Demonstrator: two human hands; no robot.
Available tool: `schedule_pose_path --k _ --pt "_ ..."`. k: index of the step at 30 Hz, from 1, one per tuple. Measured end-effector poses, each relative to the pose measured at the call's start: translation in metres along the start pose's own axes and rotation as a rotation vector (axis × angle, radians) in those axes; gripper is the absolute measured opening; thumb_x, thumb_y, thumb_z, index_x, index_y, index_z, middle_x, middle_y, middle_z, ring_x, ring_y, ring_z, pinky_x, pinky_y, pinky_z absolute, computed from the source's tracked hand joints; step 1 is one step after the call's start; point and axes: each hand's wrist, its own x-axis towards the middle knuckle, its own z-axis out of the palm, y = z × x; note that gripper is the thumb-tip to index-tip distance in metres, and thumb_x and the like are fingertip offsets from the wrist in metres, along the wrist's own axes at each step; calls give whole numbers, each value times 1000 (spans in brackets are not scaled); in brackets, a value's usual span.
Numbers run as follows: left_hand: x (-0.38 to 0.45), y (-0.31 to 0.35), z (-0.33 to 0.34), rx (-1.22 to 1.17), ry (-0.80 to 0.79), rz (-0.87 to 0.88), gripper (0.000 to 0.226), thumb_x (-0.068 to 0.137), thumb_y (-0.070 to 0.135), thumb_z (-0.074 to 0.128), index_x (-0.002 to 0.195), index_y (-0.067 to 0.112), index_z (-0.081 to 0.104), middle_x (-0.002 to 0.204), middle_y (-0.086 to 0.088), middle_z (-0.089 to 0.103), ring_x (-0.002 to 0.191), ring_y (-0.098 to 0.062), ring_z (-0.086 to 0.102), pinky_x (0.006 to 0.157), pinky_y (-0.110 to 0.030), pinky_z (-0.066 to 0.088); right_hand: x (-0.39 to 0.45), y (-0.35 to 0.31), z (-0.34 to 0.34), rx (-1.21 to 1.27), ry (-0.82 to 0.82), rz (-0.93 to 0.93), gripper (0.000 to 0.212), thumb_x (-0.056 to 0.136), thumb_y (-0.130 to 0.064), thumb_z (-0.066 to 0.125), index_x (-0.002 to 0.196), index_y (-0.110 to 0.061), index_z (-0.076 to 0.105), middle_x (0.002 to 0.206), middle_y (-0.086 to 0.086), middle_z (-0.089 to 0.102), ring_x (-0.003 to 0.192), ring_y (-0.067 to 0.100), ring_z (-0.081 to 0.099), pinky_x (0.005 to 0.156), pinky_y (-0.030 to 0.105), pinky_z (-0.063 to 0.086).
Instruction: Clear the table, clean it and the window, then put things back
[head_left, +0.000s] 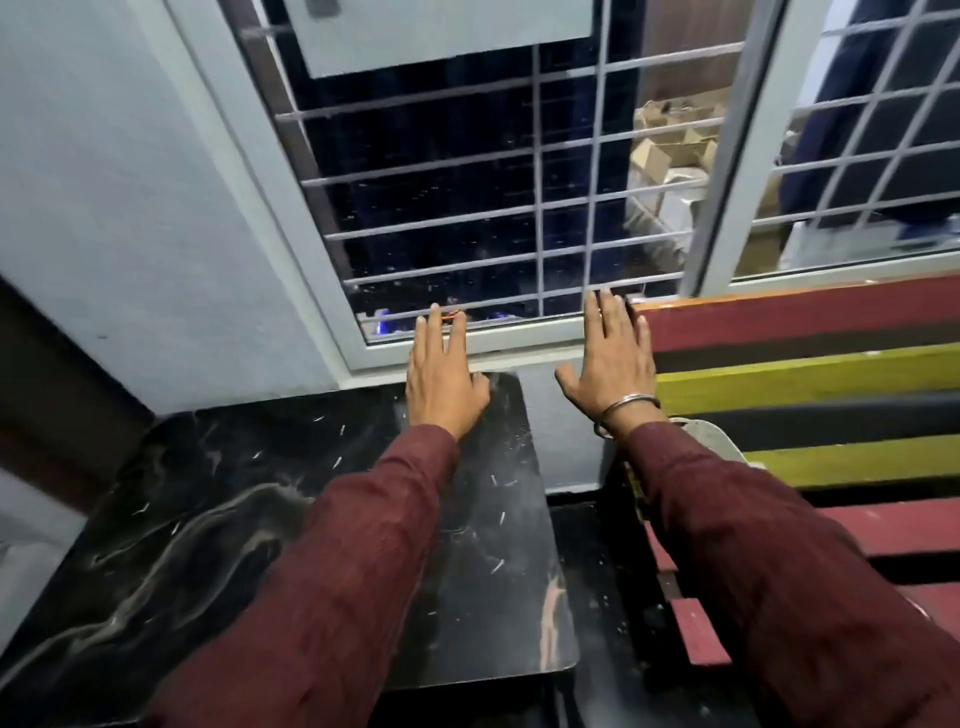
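Both the left hand (444, 376) and right hand (613, 358) reach flat, fingers straight and slightly spread, holding nothing, toward the window (467, 208) at upper centre above the speckled black table (218, 509), so bare palms risk smearing dusty glass.

Two hands (444, 382), one table (208, 493), one window (467, 182).

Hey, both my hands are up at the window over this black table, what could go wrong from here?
The left hand and right hand reach flat toward the window frame with no cloth; bare palms may only smear the speckled glass. Sleeves crossing the dusty table could pick up grit.
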Motion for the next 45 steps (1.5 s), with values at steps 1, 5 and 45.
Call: schedule_pose_path --k 1,5,45 --pt "0 -14 -10 5 13 -1 79 88 22 63 157 17 24 168 -9 6 154 -29 4 124 -44 16 2 -16 0 -4 2 -12 94 79 -47 57 152 -10 11 160 9 9 147 25 10 118 49 14" --pt "-1 -69 -47 45 28 -25 80 89 21 63 158 18 22 168 -10 6 154 -30 5 124 -43 16 4 -78 1 -6 0 -57 95 81 -47 57 153 -11 6 161 8 4 148 23 7 119 48 9" --pt "64 4 172 -203 -389 289 43 88 19 62 130 11 61 149 -10 46 137 -30 39 111 -43 37 -22 91 133 65 -390 466 46 78 -22 59 122 -8 51 123 15 51 112 38 51 89 44 44"
